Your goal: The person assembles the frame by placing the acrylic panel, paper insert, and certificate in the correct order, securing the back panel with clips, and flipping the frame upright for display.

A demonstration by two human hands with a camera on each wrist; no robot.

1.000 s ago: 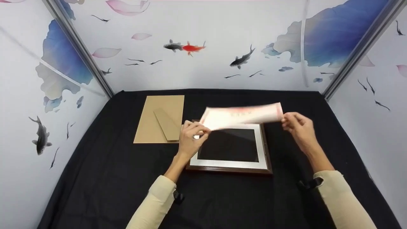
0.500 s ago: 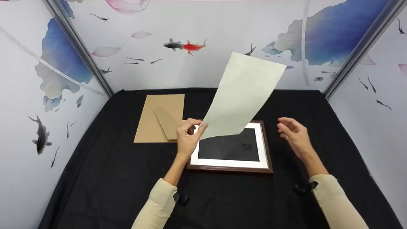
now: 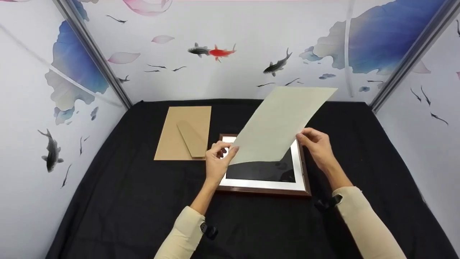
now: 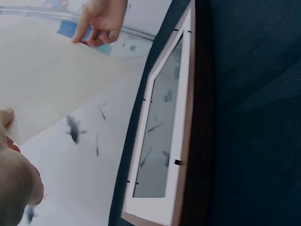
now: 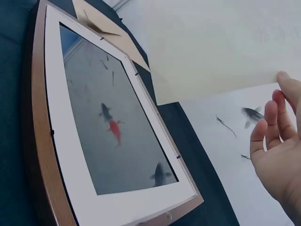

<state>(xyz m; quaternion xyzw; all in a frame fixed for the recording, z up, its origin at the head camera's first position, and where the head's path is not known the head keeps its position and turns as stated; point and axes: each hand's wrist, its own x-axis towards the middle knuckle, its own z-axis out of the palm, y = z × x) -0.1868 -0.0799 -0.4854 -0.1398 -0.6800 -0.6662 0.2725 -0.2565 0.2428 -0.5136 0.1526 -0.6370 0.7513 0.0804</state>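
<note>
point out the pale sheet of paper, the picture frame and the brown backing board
Pale sheet of paper (image 3: 281,124): head view, middle of the sheet.
Picture frame (image 5: 41,117): right wrist view, wooden border.
Brown backing board (image 3: 171,138): head view, bare surface near its left edge.

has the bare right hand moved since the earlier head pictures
Yes: against the brown, wood-look rectangular picture frame, the right hand has moved left, closer to it, now pinching the pale greenish paper sheet.
</note>
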